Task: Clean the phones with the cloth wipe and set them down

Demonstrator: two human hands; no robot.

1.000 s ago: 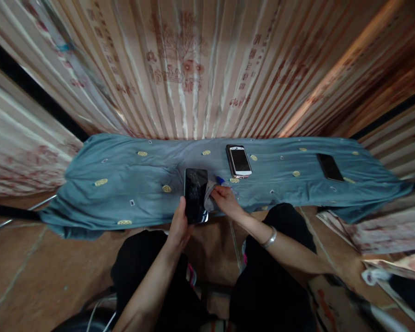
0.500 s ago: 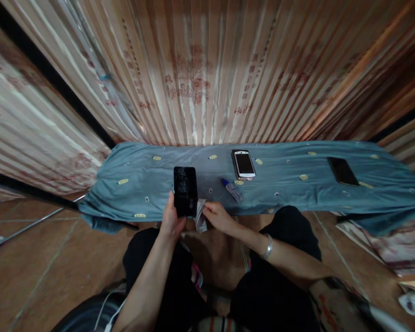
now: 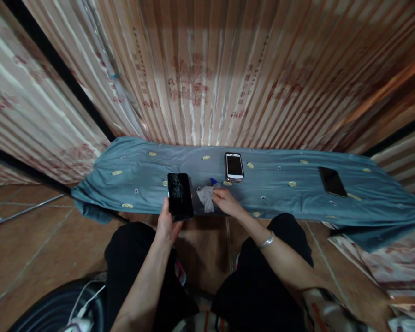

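My left hand (image 3: 166,227) is closed around the lower left edge of a black smartphone (image 3: 180,197). Its screen faces up, with pale smears or cracks over the upper part. A thin grey cloth (image 3: 205,199) hangs pinched in the fingers of my right hand (image 3: 225,202), just right of the phone and apart from it. Behind that hand and cloth, the blue cap (image 3: 213,181) of a small clear bottle shows; most of the bottle is hidden. Farther back lies a white smartphone (image 3: 234,166), apparently on top of another dark-edged one.
The teal patterned cloth (image 3: 280,198) covers a narrow bench before my knees. A dark phone (image 3: 332,181) lies toward its right end. Striped curtains (image 3: 193,120) hang right behind the bench, with black poles (image 3: 64,64) at the left. A black round object with white cables (image 3: 86,304) is at lower left.
My right hand has pulled the grey cloth away from the black phone's lower right edge, up and to the right, in front of the bottle. The view has shifted slightly.
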